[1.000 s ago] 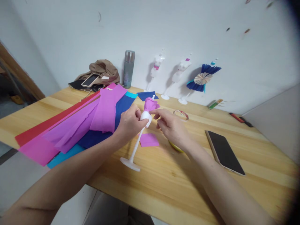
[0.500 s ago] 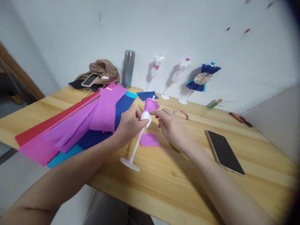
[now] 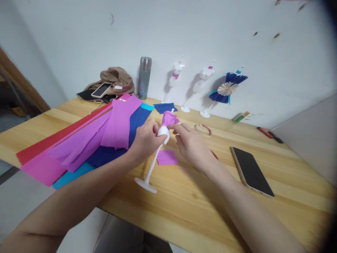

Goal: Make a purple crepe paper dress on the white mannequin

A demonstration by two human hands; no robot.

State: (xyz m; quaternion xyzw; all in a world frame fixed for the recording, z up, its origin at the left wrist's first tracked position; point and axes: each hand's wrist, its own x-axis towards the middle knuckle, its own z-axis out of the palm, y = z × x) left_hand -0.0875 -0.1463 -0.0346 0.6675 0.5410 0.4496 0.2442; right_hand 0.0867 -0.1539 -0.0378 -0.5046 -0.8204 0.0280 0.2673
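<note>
My left hand [image 3: 147,138] is closed around the hips of a small white dress-form mannequin [image 3: 164,131], its thumb across the front. The mannequin leans a little, with its round base near the table's front. Purple crepe paper [image 3: 170,118] is wrapped about its bust, bunched and folded. My right hand [image 3: 191,144] is at the paper's lower right edge; the stretched index fingertip touches it, and the other fingers are loosely bent with nothing visible in them. Under the hands lies a flat purple paper piece [image 3: 167,157].
Coloured crepe sheets [image 3: 116,130] spread at left, beside a blue scrap [image 3: 165,107]. Behind stand a flask [image 3: 144,78], two white mannequins [image 3: 202,80] and one dressed in blue pleats [image 3: 228,88]. A tape roll [image 3: 203,129] and a phone [image 3: 251,171] lie at right.
My right hand has shifted slightly, its index finger still at the paper's edge; a red object now shows beside its wrist. My left hand and the mannequin have hardly moved.
</note>
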